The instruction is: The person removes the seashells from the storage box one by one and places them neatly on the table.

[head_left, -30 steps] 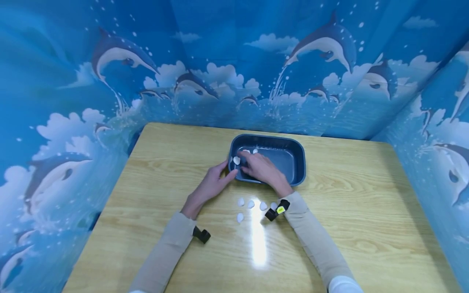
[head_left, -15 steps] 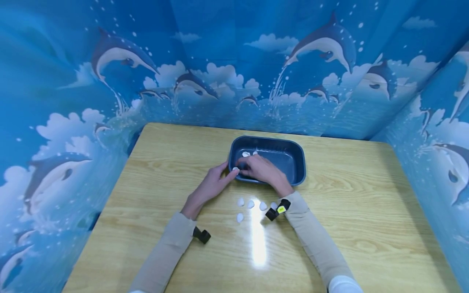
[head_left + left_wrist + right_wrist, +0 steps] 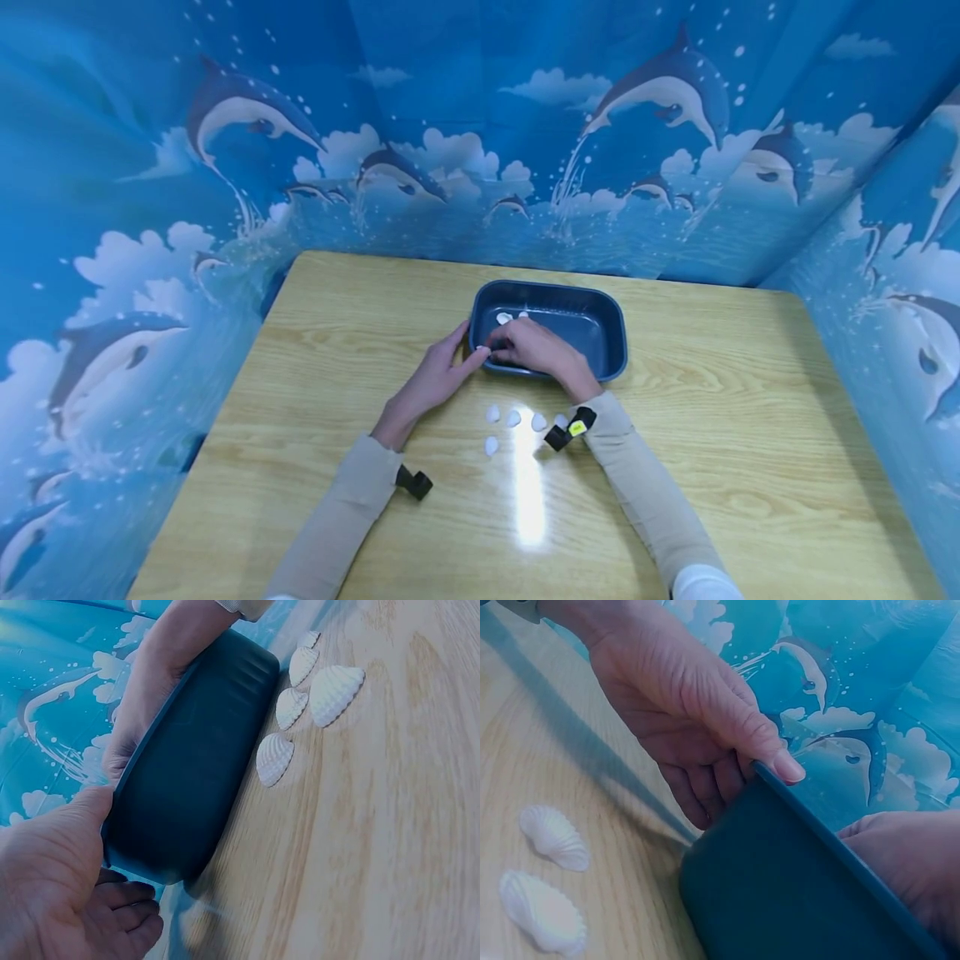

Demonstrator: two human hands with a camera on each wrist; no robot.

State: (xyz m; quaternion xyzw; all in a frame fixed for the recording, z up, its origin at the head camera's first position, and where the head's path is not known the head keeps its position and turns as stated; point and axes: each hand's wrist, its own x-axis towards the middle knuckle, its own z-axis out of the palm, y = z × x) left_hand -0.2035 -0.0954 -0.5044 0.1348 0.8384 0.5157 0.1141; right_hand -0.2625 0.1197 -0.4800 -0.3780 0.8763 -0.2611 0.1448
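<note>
A dark blue plastic basin (image 3: 592, 329) stands near the table's far edge. At its left end my left hand (image 3: 435, 375) holds the wall, its thumb over the rim and its fingers along the outside. My right hand (image 3: 536, 346) reaches into the basin over the near rim, fingers curled at the left end. A sliver of a white seashell (image 3: 481, 349) shows beside the fingertips and the left thumb; I cannot tell whether the right fingers pinch it. Another white seashell (image 3: 503, 317) lies farther back on the basin floor, with one more partly behind the right hand.
Several ribbed white seashells lie on the wooden table (image 3: 712, 400) in front of the basin, among them a lone nearer seashell (image 3: 491, 446). The right wrist's camera (image 3: 558, 435) overlaps one of them. A dolphin-print cloth (image 3: 465, 125) hangs behind and at both sides.
The basin's far rim has shifted slightly toward me. The seashell at its left end has moved nearer and is now mostly covered by the hands. The right fingers have drawn in and curled.
</note>
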